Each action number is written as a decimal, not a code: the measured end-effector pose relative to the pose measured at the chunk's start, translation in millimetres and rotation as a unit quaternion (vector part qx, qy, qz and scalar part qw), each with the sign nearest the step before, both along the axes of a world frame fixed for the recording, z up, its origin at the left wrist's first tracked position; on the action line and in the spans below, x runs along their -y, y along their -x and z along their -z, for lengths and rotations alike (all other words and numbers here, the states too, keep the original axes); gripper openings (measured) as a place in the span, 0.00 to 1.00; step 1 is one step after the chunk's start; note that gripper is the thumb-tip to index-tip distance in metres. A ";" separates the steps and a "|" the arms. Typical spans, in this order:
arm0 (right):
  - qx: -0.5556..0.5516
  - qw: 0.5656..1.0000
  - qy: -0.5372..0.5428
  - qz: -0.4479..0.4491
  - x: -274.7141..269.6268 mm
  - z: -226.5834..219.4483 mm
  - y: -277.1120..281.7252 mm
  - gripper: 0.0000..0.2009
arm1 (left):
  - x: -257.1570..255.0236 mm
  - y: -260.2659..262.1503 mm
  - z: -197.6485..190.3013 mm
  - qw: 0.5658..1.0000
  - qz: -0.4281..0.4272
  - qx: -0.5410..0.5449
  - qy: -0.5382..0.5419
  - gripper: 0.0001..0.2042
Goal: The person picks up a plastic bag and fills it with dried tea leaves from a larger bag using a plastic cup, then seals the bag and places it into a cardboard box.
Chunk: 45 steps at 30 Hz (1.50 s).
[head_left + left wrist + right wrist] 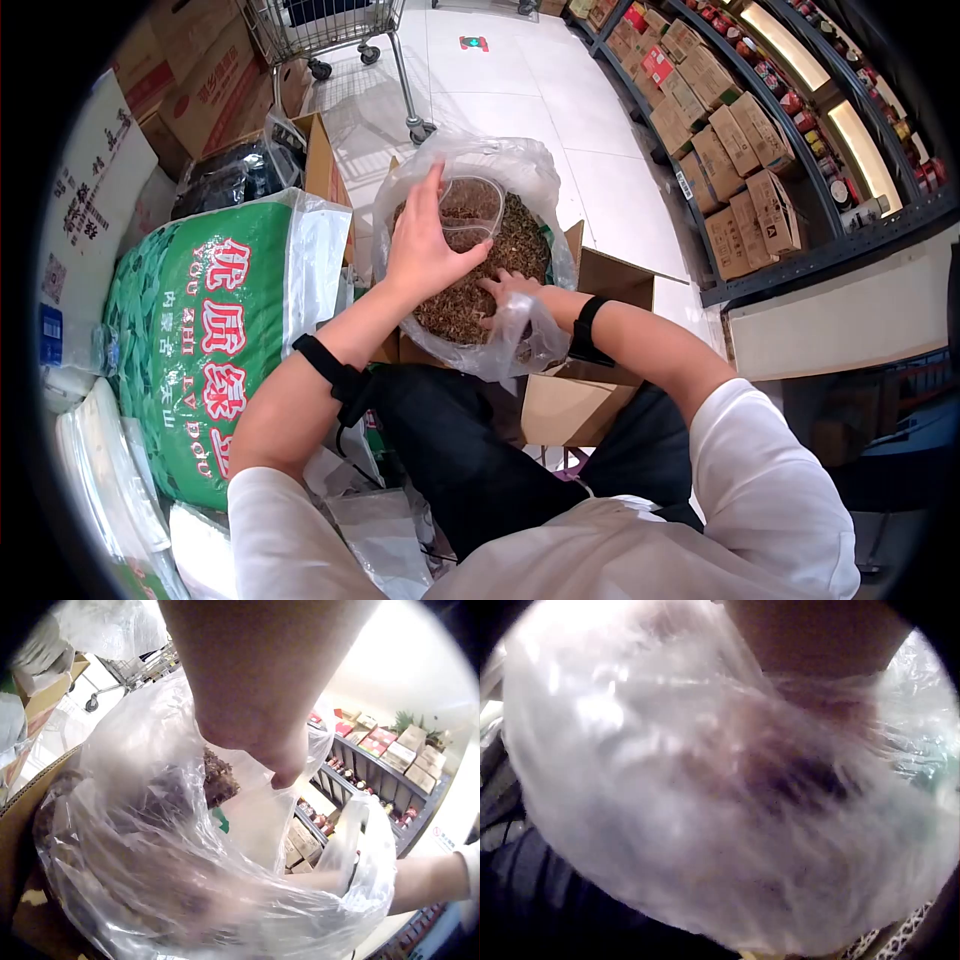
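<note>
A big clear plastic bag point(520, 170) full of brown dried bits point(520, 245) stands in a cardboard box point(610, 280) in front of my knees. My left hand point(425, 250) grips a small clear plastic container point(470, 210) over the bag's mouth, thumb on its near rim. My right hand point(505, 292) lies inside the bag with fingers spread on the dried bits, partly veiled by plastic. In the left wrist view the left hand point(262, 690) hangs over the crumpled bag point(150, 847). The right wrist view shows only blurred plastic bag point(667, 787) close up.
A green sack with red characters point(200, 330) lies at my left, with white sacks point(90, 190) behind it. A box holding a black bag point(225, 180) stands beyond it. A shopping cart point(330, 30) is on the tiled floor ahead. Shelves of cartons point(720, 130) run along the right.
</note>
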State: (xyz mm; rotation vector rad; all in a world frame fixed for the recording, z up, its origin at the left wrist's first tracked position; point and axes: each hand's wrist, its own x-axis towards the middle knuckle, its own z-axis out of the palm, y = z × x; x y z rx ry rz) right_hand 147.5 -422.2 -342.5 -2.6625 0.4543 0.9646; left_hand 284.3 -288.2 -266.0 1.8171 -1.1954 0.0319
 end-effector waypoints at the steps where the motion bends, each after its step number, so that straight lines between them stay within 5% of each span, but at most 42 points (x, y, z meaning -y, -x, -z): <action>1: 0.012 1.000 0.007 0.011 -1.6 1.4 0.3 0.44 | 0.1 0.3 -0.1 1.000 0.001 0.000 0.002 0.53; 9: 0.062 0.988 -0.135 -0.052 20.2 12.0 -0.2 0.44 | -0.7 2.6 -0.3 1.000 0.010 -0.008 0.005 0.54; 17: 0.294 0.939 -0.136 0.114 81.2 -55.5 -24.8 0.23 | -1.6 13.9 -8.6 0.993 0.055 -0.104 0.029 0.55; 20: 0.328 0.916 -0.153 0.174 97.6 -91.0 -38.0 0.26 | -0.2 16.6 -5.0 0.974 0.142 -0.176 -0.003 0.56; 23: 0.340 0.896 -0.177 0.222 89.1 -132.0 -43.7 0.24 | -0.6 18.9 -1.3 0.974 0.141 -0.175 -0.026 0.57; 30: 0.414 0.857 -0.255 0.171 56.2 -167.7 -54.4 0.19 | 5.0 11.0 12.1 0.973 0.112 -0.200 -0.024 0.58; 40: 0.399 0.880 -0.249 0.066 44.6 -169.2 -62.0 0.22 | 3.4 10.7 1.1 0.988 0.058 -0.135 -0.057 0.60; 45: 0.405 0.880 -0.245 0.038 45.9 -170.2 -60.6 0.24 | 5.3 8.2 6.7 0.973 0.091 -0.206 -0.052 0.64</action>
